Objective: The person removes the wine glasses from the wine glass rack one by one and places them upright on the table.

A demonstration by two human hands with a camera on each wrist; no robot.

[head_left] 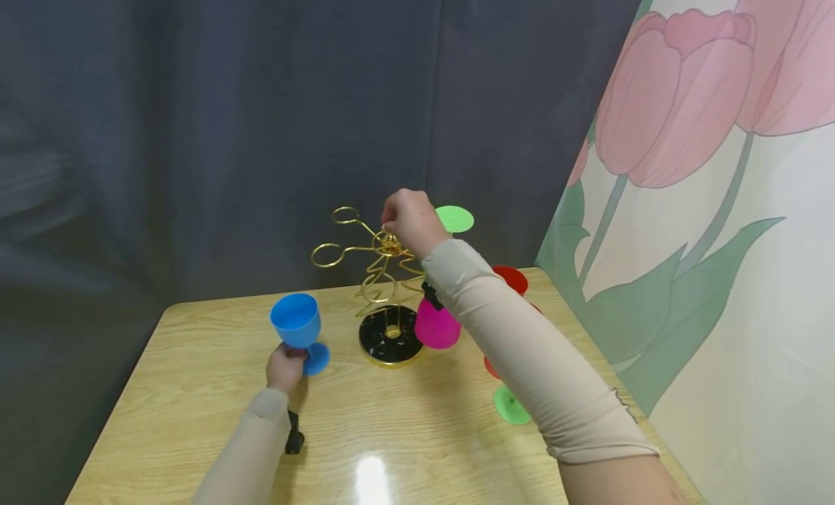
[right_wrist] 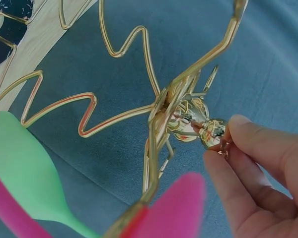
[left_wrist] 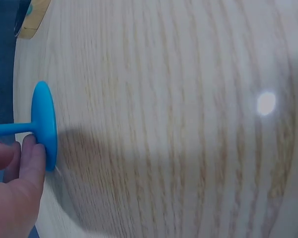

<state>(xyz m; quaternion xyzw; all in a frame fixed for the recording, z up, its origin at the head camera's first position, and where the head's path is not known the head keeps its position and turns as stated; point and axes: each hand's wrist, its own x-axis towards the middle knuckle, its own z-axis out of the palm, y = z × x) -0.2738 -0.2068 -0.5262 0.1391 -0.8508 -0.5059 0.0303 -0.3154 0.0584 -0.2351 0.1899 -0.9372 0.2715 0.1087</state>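
Note:
My left hand (head_left: 285, 369) holds a blue plastic goblet (head_left: 296, 322) low down, by its stem and round foot (left_wrist: 43, 124). The cup faces up, left of the gold wire rack (head_left: 389, 245). At the top of that rack my right hand (head_left: 412, 219) pinches the shiny gold knob (right_wrist: 213, 134) between thumb and fingers. A magenta goblet (head_left: 438, 327) hangs cup-down on the rack's right side, beneath my right wrist. Behind that wrist shows the foot of a light green goblet (head_left: 454, 218), its cup (right_wrist: 25, 173) appearing in the right wrist view.
The rack stands on a round black base (head_left: 375, 343). Red goblets (head_left: 513, 279) and another green goblet (head_left: 512, 405) are at the right, partly hidden by my right forearm. A dark curtain (head_left: 261, 128) hangs behind the wooden table (head_left: 196, 389); a tulip-painted wall (head_left: 737, 273) borders the right.

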